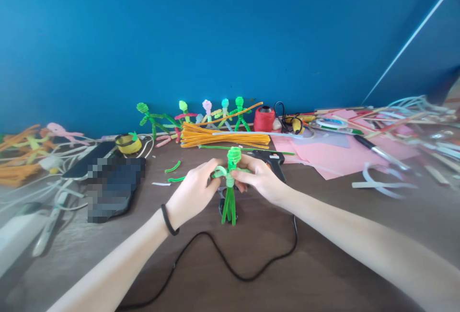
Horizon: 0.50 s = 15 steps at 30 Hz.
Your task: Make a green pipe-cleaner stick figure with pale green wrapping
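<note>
A green pipe-cleaner figure (pixel 230 204) is held upright at the centre, its coiled head on top and several straight strands hanging below. My left hand (pixel 196 188) pinches its left side, where a pale green loop shows between thumb and fingers. My right hand (pixel 264 178) closes on the figure's right side just under the head, the thumb across its upper body. Behind and below the figure lie black scissors (pixel 222 205), partly hidden by it. A black hot glue gun (pixel 276 159) rests behind my right hand.
Orange pipe cleaners (pixel 226 135) lie bundled behind, before a row of finished figures (pixel 153 119) along the blue wall. Red thread spool (pixel 264 119), pink paper (pixel 323 156) and a marker (pixel 379 151) are at right. Phone (pixel 89 159) and dark pouch (pixel 120 190) lie left; a black cable (pixel 244 279) curves in front.
</note>
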Each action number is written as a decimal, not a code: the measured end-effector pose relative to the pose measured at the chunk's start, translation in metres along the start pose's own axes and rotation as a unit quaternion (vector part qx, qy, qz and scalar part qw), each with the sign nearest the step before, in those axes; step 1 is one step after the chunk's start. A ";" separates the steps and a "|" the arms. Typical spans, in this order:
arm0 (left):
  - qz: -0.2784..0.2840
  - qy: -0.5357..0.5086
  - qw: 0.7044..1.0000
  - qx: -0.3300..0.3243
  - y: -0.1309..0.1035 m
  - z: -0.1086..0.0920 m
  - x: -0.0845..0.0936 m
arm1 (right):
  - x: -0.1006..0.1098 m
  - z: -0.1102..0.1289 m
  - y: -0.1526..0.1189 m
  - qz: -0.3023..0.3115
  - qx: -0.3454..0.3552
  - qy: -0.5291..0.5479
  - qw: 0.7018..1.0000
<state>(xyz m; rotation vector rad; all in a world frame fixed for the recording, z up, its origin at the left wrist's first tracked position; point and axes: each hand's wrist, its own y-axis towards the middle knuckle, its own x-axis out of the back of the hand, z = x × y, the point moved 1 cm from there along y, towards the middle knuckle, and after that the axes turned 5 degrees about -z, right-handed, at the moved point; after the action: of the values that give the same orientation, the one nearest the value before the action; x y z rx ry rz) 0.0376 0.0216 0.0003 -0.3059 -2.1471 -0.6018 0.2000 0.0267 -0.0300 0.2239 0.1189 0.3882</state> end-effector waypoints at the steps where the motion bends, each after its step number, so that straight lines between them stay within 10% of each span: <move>1: 0.002 0.011 1.000 -0.014 0.000 -0.001 0.000 | 0.000 0.000 0.000 0.002 -0.002 0.002 1.000; 15: -0.030 0.056 0.997 -0.033 0.001 -0.002 0.008 | -0.001 -0.001 0.000 -0.014 -0.023 0.013 1.000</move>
<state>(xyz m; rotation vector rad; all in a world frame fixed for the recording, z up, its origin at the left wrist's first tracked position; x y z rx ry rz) 0.0345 0.0211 0.0079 -0.2389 -2.0378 -0.7095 0.1991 0.0264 -0.0306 0.1708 0.1377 0.3652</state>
